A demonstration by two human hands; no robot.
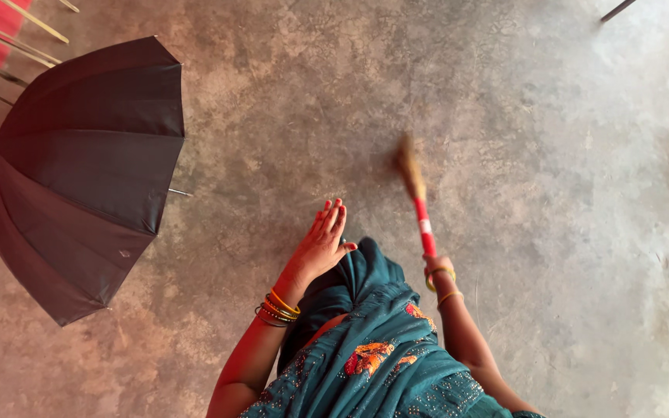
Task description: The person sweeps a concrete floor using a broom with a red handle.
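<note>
So basically this is mid-sweep. The right hand (437,267) is wrapped shut around the red-and-white handle of a broom (416,197), gripping it down near the bottom end, and the bristle end sticks out ahead over the concrete floor (551,155). The head of the broom is blurred, so my read is it's in the middle of a stroke, with the bristles at or just above the floor; can't tell which.

The left hand (320,244) has nothing in it. Fingers are straight and close together, palm flat, held out loose in front of the teal embroidered sari (373,348), bangles stacked at the wrist.

Off to the left side an open black umbrella (79,178) lies on the floor, well apart from the broom.

Next move, I'd guess, calls for keeping that firm grip and sweeping low across the bare patch ahead, while steering clear of the umbrella.
</note>
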